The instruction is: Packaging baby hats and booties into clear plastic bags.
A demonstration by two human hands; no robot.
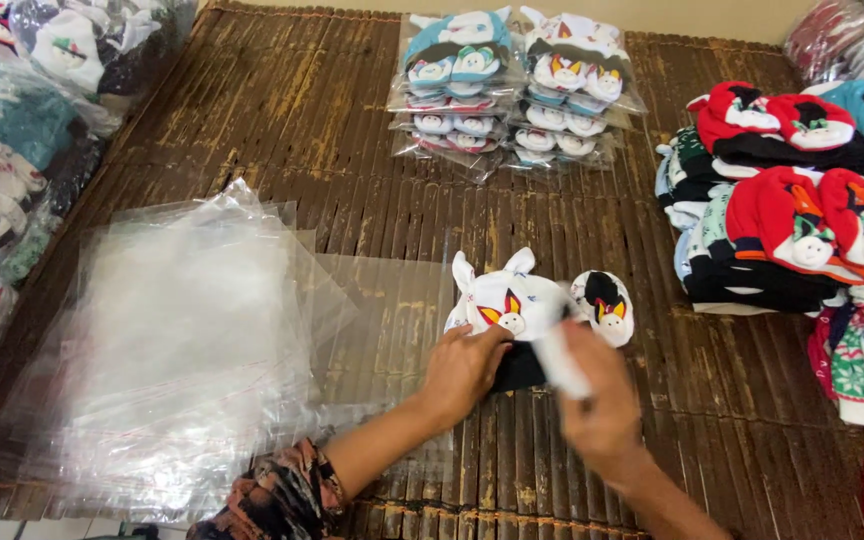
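- far left edge: bagged bundles of patterned socks (12, 140) lay heaped beside the mat, partly cut off by the frame.
- left of centre: a loose stack of clear plastic bags (172, 350) lay flat on the brown slatted mat (352, 160), with one sheet reaching right towards the hands.
- bottom centre: a patterned sleeve (277, 495) covered the person's left forearm.
- centre: the left hand (464, 368) rested palm-down, fingers bent, pressing the near edge of the white animal-face socks (507, 305); it pinned them rather than closing around them.
- centre: the white animal-face socks lay on the mat just beyond both hands, ears pointing away from the person, a dark part showing beneath them between the hands.
- centre right: the right hand (602, 400) was blurred; it gripped a white strip (562, 360) that ran up to the sock bundle, fingers closed about it.
- just right of the bundle: a second sock face, black and white (604, 305), lay touching the first.
- top centre: two stacks of packed socks in clear bags (512, 90) sat side by side at the far edge of the mat, well apart from the hands.
- right: piles of unpacked red, black and green socks (792, 200) stood along the right side, more spilling down towards the near corner.
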